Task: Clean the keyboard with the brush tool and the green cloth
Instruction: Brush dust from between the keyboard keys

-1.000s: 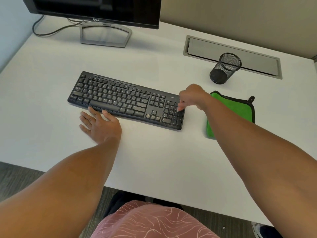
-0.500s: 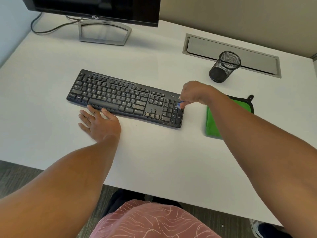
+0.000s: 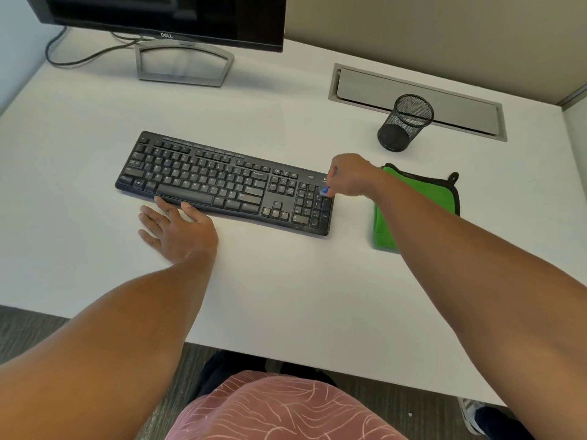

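At a white office desk (image 3: 286,281), the right hand (image 3: 351,176) pinches a small, light blue brush tool (image 3: 324,191) over the black keyboard's (image 3: 222,182) right-hand keys; the left hand (image 3: 178,228) lies flat and empty beside its near edge; the soft green cloth (image 3: 386,230) waits at right.

1. We see bright, even, diffuse light on the white desk (image 3: 286,281).
2. Shadows are soft and faint under the keyboard (image 3: 222,185) and both arms.
3. Wide-angle bending shows at the edges; fine detail is slightly soft.

one keyboard (image 3: 222,185), one cloth (image 3: 416,198), one brush (image 3: 324,191)
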A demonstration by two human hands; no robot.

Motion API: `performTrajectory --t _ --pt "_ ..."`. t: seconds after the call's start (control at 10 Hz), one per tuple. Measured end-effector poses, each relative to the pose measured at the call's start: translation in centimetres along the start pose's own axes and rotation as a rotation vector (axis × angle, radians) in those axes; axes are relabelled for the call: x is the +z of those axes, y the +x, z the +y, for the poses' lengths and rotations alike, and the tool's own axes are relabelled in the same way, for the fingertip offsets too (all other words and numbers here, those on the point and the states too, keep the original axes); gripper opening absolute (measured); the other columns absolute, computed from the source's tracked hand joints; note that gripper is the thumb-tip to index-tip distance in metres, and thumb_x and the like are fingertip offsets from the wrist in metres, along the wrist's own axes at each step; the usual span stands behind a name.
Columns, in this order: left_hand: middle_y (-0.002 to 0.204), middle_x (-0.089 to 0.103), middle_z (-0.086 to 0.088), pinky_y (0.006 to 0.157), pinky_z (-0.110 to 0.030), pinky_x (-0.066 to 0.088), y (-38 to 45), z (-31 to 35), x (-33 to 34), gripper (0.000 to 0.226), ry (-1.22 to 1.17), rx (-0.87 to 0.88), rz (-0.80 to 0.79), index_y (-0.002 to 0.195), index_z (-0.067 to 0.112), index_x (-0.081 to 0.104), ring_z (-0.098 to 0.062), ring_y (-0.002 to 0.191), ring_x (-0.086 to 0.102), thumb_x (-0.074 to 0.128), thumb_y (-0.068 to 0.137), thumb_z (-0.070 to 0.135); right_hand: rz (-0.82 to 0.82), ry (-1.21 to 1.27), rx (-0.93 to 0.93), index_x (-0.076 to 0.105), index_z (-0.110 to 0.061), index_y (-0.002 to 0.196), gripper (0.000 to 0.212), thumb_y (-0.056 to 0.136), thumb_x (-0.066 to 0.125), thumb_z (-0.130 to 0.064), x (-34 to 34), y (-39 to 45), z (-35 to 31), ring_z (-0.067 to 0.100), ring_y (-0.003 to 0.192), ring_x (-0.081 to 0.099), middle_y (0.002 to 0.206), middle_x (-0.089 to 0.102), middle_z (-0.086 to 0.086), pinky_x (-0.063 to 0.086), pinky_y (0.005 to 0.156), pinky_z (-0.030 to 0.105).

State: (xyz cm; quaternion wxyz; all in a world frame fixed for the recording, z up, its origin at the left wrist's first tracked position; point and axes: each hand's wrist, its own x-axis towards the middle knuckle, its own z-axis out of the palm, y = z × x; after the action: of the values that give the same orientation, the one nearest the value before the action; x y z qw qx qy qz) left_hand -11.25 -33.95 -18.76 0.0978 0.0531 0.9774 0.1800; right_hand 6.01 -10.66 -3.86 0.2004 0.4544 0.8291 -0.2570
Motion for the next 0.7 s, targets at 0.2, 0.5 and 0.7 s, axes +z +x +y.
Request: performTrajectory --t 0.2,0.5,0.7 --pt "0.169 0.000 -0.011 0.125 -0.046 -0.006 0.1 0.0 -0.1 0.066 -0.001 -0.003 -0.004 0.162 0.017 0.003 -0.024 0.156 -0.006 0.011 0.104 0.046 -0.288 0.104 0.023 0.066 -0.010 0.094 0.025 0.073 0.080 -0.007 0.4 -1.2 -0.5 0.018 0.071 0.061 0.083 0.064 0.002 0.052 0.055 0.020" --pt "0.169 0.001 -0.012 0.125 -0.046 -0.005 -0.1 0.2 -0.2 0.065 0.005 0.001 0.008 0.162 0.017 0.004 -0.024 0.156 -0.004 0.013 0.105 0.045 -0.022 0.037 0.006 0.069 -0.004 0.102 0.028 0.076 0.074 -0.012 1.3 0.9 0.3 0.025 0.085 0.058 0.101 0.067 0.014 0.051 0.077 0.032" --pt "0.169 0.001 -0.012 0.125 -0.046 -0.005 -0.1 0.1 -0.1 0.065 0.003 0.001 0.006 0.162 0.017 0.004 -0.024 0.156 -0.005 0.012 0.105 0.045 0.191 0.164 0.008 0.068 -0.002 0.107 0.026 0.083 0.065 -0.011 0.5 1.2 -0.1 0.024 0.087 0.055 0.110 0.067 0.018 0.051 0.086 0.036"
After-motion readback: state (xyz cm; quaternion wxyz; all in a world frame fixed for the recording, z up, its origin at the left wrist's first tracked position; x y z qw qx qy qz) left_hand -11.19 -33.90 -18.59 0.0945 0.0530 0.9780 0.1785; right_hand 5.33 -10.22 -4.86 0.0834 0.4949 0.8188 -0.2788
